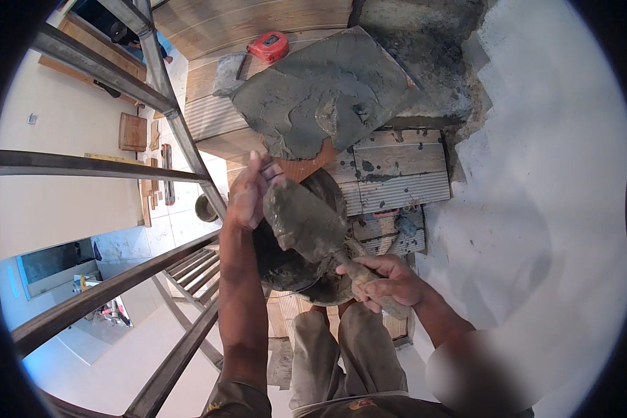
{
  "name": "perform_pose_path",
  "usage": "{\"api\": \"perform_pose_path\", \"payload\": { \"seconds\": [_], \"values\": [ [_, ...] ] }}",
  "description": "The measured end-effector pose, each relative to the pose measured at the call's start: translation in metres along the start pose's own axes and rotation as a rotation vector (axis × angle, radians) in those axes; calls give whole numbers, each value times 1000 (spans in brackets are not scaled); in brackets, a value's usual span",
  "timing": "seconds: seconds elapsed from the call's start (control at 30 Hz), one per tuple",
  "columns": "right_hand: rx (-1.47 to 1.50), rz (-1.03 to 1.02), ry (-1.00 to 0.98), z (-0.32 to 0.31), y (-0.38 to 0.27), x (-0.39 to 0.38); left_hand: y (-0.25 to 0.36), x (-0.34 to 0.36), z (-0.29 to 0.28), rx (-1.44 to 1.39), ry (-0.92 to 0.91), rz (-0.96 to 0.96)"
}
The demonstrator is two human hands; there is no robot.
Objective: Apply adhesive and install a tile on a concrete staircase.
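Observation:
My right hand (386,279) grips the handle of a trowel (303,219), whose blade is coated with wet grey mortar. The blade is over a black bucket (282,261) and points up and left. My left hand (251,195) is beside the blade's tip with its fingers apart; nothing shows in its grasp. Its fingertips are close to the lower edge of a tile (327,90) spread with grey mortar; whether they touch cannot be told. That tile lies on the steps ahead, with a thicker lump of mortar at its middle.
A red tape measure (268,47) and a grey block (228,73) lie beyond the tile. Metal railing bars (104,70) run along the left. A white wall (522,209) stands on the right. Wood-look stair tiles (400,164) carry mortar splashes. Another person (125,35) is far below left.

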State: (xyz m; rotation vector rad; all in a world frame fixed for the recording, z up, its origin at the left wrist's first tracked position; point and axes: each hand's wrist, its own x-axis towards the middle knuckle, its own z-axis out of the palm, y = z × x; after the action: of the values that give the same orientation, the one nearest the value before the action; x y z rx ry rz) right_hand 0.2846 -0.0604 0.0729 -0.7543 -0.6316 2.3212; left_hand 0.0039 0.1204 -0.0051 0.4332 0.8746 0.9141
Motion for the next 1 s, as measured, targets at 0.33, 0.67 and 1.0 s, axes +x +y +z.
{"api": "perform_pose_path", "payload": {
  "seconds": [0.33,0.67,1.0],
  "values": [
    [-787,-472,416,-11,-54,37,-4,2,50,46,63,77],
    [-1723,-720,773,-74,9,87,-17,3,27,38,-26,183],
    [-1806,-774,788,-125,24,89,-19,2,30,91,-51,163]
  ]
}}
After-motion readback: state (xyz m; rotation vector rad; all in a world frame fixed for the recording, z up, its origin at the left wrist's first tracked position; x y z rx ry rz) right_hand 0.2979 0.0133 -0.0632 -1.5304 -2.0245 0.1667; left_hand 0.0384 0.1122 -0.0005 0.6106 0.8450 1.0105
